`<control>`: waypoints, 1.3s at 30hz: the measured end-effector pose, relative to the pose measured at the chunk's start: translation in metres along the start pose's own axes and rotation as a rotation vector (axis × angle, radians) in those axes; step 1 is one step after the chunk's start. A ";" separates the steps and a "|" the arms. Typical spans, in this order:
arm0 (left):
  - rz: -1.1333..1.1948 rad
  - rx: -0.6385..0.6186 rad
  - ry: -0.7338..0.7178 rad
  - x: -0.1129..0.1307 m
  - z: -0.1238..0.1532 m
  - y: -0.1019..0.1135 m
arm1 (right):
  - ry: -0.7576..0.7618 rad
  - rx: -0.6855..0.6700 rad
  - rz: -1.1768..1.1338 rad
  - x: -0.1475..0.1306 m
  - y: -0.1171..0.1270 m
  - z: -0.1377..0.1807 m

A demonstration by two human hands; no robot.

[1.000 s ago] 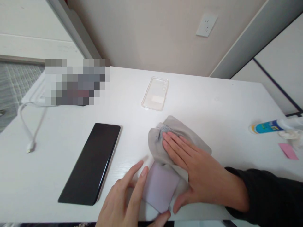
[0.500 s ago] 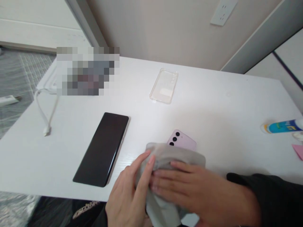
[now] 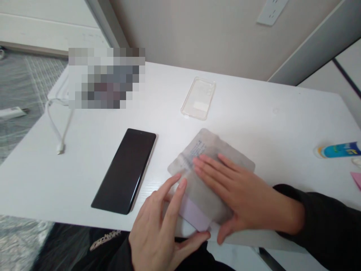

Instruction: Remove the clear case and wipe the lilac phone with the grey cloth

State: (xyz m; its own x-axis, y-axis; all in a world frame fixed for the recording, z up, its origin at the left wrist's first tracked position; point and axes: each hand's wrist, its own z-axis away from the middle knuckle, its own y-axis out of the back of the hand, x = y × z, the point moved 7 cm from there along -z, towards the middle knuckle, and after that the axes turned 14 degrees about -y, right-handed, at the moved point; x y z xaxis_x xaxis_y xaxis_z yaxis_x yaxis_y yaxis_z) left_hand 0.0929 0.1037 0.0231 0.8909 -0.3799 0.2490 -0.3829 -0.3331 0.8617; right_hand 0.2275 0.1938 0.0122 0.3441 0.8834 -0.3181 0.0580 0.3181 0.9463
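A grey cloth lies over a lilac phone near the front edge of the white table. My right hand lies flat on the cloth, fingers stretched out and pressing down. My left hand steadies the lilac phone at its near end, with the fingertips along its left edge and the thumb on its near corner. Only the near corner of that phone shows from under the cloth.
A black phone lies screen up to the left. A clear phone case sits further back. A white cable trails at the left edge. A blue tube and a pink scrap lie at the right. A wall socket is above.
The right hand has pushed the cloth away from me across the lilac phone, covering its camera end. The left hand has shifted to hold the phone's near end.
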 end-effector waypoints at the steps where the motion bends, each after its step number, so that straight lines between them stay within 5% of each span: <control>1: 0.005 -0.008 -0.001 0.000 0.000 0.000 | 0.079 -0.025 -0.011 -0.008 -0.002 0.002; 4: 0.006 -0.022 -0.014 0.001 -0.001 -0.001 | 0.224 -0.085 -0.029 -0.020 -0.006 0.008; 9: 0.021 -0.003 0.023 -0.001 0.000 0.000 | -0.034 0.010 -0.001 0.006 0.003 -0.003; 14: 0.022 -0.037 0.006 0.000 0.000 -0.002 | 0.241 -0.064 -0.051 -0.018 -0.003 0.008; 19: 0.035 -0.014 0.023 -0.002 0.000 -0.002 | -0.016 0.021 -0.015 0.008 0.005 -0.002; 24: 0.038 -0.043 -0.009 -0.001 -0.001 -0.003 | 0.246 -0.052 -0.050 -0.019 -0.003 0.008; 29: 0.032 -0.022 0.020 -0.003 -0.002 -0.001 | -0.032 0.028 0.027 0.026 0.009 -0.008; 39: 0.072 -0.007 0.012 -0.002 -0.006 0.001 | -0.005 0.008 0.008 0.028 0.009 -0.010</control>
State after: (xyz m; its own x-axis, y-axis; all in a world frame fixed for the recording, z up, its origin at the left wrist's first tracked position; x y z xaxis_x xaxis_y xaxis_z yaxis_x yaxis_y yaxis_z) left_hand 0.0927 0.1094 0.0259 0.8637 -0.3928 0.3159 -0.4449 -0.2994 0.8441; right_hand 0.2283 0.2248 0.0109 0.3491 0.8841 -0.3106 0.0626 0.3087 0.9491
